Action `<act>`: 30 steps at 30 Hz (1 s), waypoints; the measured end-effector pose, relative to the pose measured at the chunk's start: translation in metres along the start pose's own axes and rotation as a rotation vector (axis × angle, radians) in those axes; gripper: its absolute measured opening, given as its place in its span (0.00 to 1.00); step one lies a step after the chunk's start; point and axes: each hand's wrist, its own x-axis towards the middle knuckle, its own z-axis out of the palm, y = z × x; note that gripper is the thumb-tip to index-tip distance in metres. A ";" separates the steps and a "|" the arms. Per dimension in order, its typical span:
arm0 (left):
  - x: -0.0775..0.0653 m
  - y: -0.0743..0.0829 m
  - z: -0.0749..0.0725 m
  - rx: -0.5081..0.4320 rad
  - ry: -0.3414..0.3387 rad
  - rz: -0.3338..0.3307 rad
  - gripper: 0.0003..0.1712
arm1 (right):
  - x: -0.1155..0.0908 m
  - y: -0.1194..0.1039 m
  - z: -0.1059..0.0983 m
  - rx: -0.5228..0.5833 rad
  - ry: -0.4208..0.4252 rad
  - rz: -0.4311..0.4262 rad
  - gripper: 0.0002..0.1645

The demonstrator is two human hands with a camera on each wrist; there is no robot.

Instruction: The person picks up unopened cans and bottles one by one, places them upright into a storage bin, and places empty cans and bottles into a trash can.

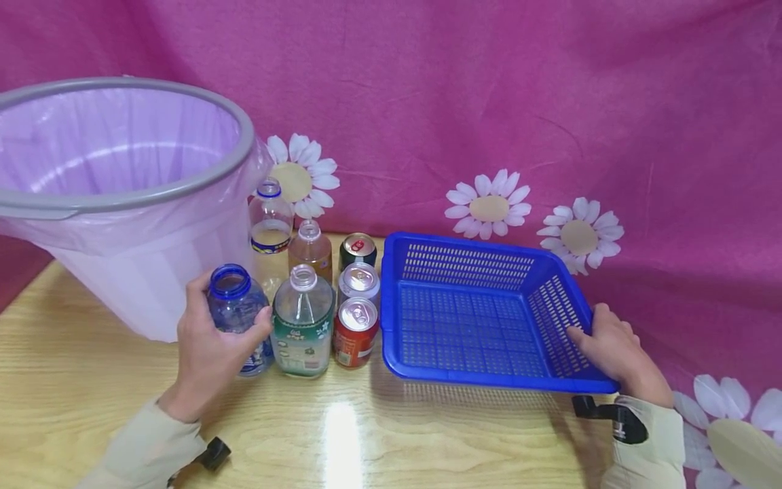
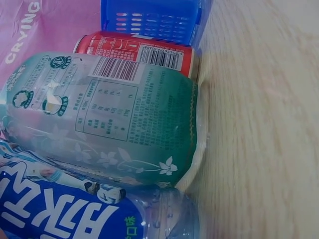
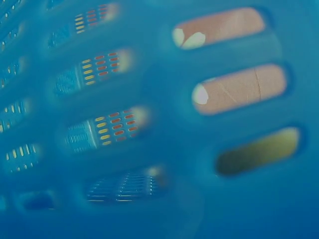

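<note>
My left hand (image 1: 214, 346) grips a clear blue, open-necked plastic bottle (image 1: 235, 309), thumb on its right side and fingers round its left. In the left wrist view the blue label of that bottle (image 2: 60, 204) fills the lower left corner. Right beside it stands a capless bottle with a green label (image 1: 302, 333). With my right hand (image 1: 623, 353) I hold the right rim of a blue slotted plastic basket (image 1: 467, 326), thumb over the inner side. The basket wall (image 3: 164, 99) fills the right wrist view, hiding most of what lies beyond.
A large grey-rimmed bin (image 1: 244, 146) lined with a translucent bag stands at the left. Behind the green-labelled bottle are an amber bottle (image 1: 310, 251) and a clear bottle (image 1: 271, 221). A red can (image 1: 356, 333), a pale can (image 1: 359, 278) and a dark can (image 1: 358, 250) line the basket's left side.
</note>
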 end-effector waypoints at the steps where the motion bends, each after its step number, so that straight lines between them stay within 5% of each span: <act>1: 0.000 0.001 0.000 -0.002 -0.001 -0.005 0.44 | 0.000 0.000 0.000 0.000 -0.004 0.004 0.41; 30: 0.006 0.018 -0.013 -0.069 0.050 0.060 0.44 | 0.000 -0.003 0.000 -0.002 0.023 0.001 0.42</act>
